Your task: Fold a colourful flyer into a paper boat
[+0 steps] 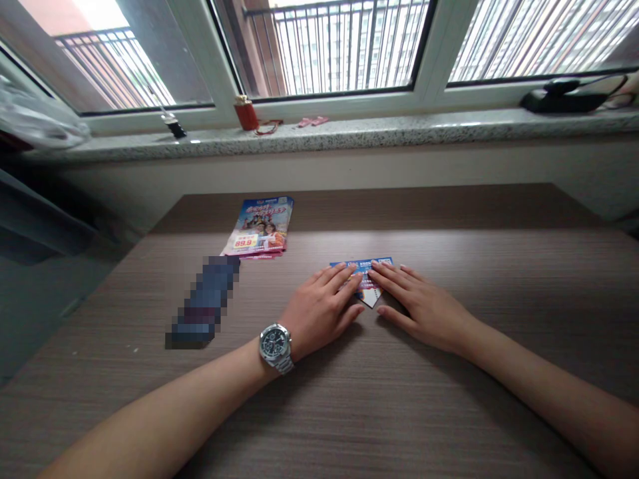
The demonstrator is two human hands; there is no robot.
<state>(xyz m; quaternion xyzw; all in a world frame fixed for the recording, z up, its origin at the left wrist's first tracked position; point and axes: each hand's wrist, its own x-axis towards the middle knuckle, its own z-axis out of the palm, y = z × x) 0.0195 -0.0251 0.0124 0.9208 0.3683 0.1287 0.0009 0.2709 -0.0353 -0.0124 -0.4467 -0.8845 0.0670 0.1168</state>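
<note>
We observed the leaflet (370,297) lying on the wood-grain table (349,419), in front of the wearer and between the two hands, with its near end coming to a point. We noted the left hand (324,306) palm down, its fingers extended and close together, the fingertips resting over the leaflet's left part. We noted the right hand (424,307) in a matching position over the right part, fingers likewise straight and flat; neither hand was closed around anything. We saw both thumbs set apart from the fingers, one on each side of the point. We located a metal wristwatch (275,346) on the left wrist. We found a stack of leaflets (262,227) farther back and to the left, and a dark pixelated object (207,299) just in front of it; we could not identify the latter.
</note>
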